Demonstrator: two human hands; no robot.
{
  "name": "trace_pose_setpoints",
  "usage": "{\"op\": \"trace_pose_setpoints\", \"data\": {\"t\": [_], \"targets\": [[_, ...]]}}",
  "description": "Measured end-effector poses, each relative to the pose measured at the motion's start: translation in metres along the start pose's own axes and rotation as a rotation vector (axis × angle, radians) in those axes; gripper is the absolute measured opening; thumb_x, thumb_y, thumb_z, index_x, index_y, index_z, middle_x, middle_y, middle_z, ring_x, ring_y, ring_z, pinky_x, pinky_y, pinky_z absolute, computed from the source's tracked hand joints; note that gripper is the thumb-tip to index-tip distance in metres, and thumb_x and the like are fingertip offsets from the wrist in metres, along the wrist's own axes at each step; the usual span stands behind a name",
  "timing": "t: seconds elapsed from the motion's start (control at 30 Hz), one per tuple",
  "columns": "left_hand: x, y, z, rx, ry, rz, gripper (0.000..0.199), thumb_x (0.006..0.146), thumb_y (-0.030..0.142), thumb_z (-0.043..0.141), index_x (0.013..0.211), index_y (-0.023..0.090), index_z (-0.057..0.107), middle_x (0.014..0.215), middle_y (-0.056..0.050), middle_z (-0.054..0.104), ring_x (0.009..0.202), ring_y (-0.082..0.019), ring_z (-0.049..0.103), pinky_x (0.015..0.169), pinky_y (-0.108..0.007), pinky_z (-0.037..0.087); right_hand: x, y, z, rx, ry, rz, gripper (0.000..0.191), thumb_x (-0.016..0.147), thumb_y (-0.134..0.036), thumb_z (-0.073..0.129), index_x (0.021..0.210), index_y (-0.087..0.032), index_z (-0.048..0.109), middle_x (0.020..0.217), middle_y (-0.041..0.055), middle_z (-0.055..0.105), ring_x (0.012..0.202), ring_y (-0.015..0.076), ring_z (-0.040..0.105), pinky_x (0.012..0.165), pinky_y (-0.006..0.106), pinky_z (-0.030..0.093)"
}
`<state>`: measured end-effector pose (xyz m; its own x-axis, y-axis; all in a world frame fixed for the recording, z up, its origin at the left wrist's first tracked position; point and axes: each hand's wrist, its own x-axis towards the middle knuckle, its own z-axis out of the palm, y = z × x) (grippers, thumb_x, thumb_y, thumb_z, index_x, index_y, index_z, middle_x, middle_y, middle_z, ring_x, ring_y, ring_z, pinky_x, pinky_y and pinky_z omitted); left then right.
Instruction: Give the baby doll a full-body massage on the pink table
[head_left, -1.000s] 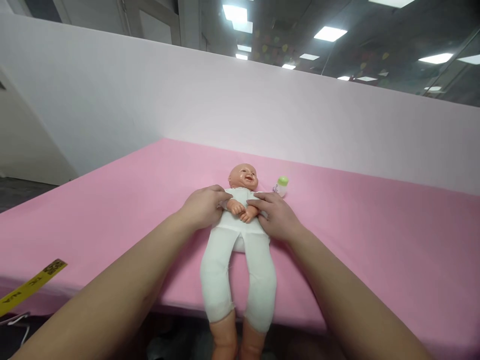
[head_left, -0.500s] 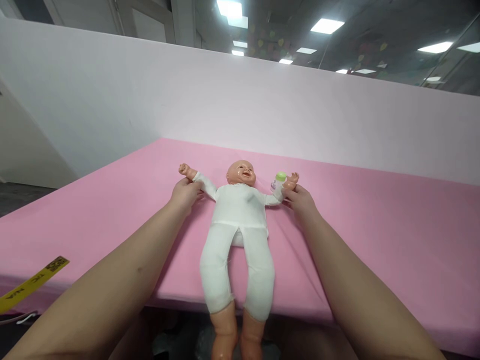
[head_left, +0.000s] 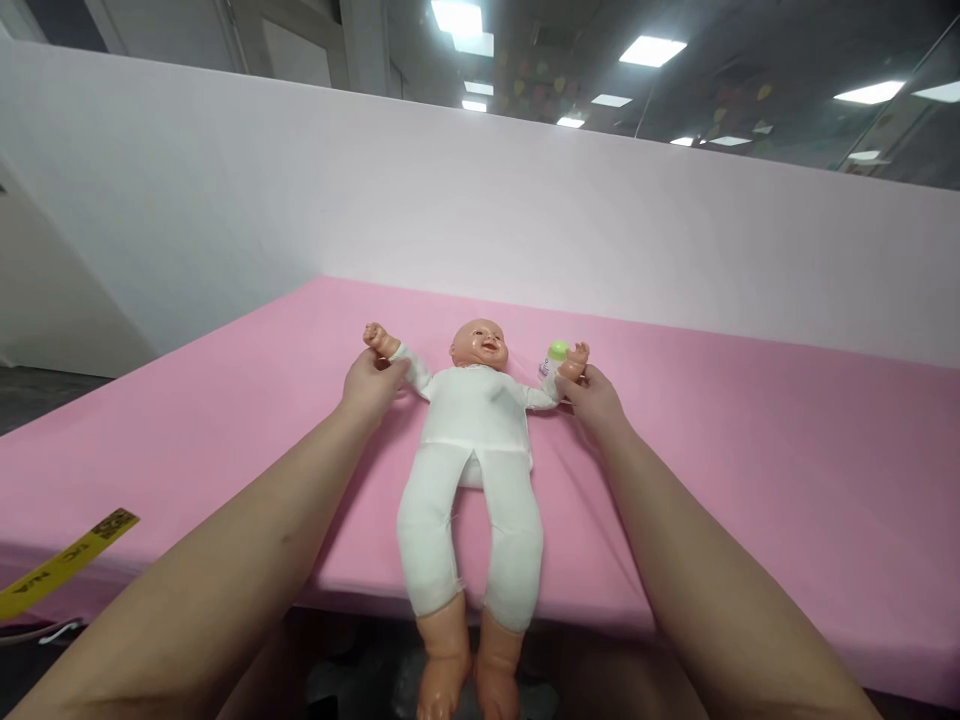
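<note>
A baby doll (head_left: 476, 410) in a white cloth suit lies face up on the pink table surface (head_left: 247, 400), its head toward the wall and its bare feet hanging past the front edge. My left hand (head_left: 370, 385) grips the doll's arm on the left, at the wrist below its small fist. On the other side, my right hand (head_left: 592, 398) holds the doll's other arm by the wrist. Behind that wrist stands a small white bottle with a green cap (head_left: 557, 350), partly hidden by the doll's arm.
A white wall panel (head_left: 525, 220) rises along the back of the table, with glass above it. A yellow printed strip (head_left: 67, 562) lies over the front left edge.
The doll's arm on the left has tilted slightly inward and up with my left hand. My right hand and the doll's other arm have shifted a little to the left.
</note>
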<state>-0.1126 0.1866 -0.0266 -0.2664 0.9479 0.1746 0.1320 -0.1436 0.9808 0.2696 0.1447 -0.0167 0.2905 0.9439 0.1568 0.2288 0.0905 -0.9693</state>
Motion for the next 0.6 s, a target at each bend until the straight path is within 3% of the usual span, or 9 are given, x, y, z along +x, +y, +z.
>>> {"op": "trace_pose_setpoints", "data": {"t": [0.1, 0.27, 0.43, 0.6], "targets": [[-0.015, 0.011, 0.005, 0.199, -0.063, 0.218, 0.033, 0.087, 0.039, 0.073, 0.115, 0.023, 0.070, 0.110, -0.008, 0.075, 0.101, -0.028, 0.072, 0.088, -0.041, 0.059, -0.016, -0.016, 0.010, -0.148, -0.045, -0.210, 0.048, 0.084, -0.035, 0.080, 0.130, -0.028, 0.070, 0.122, 0.0055, 0.076, 0.106, 0.0283, 0.075, 0.091, 0.045, 0.065], [-0.037, 0.030, 0.014, 0.483, -0.253, 0.462, 0.038, 0.086, 0.040, 0.074, 0.123, 0.032, 0.076, 0.123, -0.005, 0.074, 0.111, -0.029, 0.069, 0.095, -0.042, 0.056, -0.043, -0.040, 0.025, -0.242, -0.272, -0.470, 0.038, 0.091, -0.028, 0.072, 0.128, -0.033, 0.073, 0.134, 0.0012, 0.073, 0.121, 0.0264, 0.071, 0.105, 0.044, 0.060], [-0.044, 0.042, 0.015, 0.644, -0.396, 0.534, 0.036, 0.088, 0.035, 0.072, 0.123, 0.036, 0.080, 0.123, -0.006, 0.071, 0.107, -0.030, 0.069, 0.094, -0.040, 0.056, -0.054, -0.049, 0.031, -0.517, -0.409, -0.648, 0.045, 0.088, -0.018, 0.072, 0.127, -0.038, 0.077, 0.139, -0.0014, 0.071, 0.132, 0.0279, 0.064, 0.117, 0.048, 0.050], [-0.045, 0.042, 0.016, 0.703, -0.415, 0.566, 0.037, 0.089, 0.033, 0.071, 0.125, 0.036, 0.079, 0.123, -0.008, 0.070, 0.113, -0.034, 0.066, 0.098, -0.042, 0.053, -0.056, -0.051, 0.036, -0.577, -0.438, -0.661, 0.043, 0.088, -0.016, 0.071, 0.125, -0.037, 0.078, 0.139, -0.0003, 0.070, 0.134, 0.0292, 0.063, 0.118, 0.049, 0.049]]}}
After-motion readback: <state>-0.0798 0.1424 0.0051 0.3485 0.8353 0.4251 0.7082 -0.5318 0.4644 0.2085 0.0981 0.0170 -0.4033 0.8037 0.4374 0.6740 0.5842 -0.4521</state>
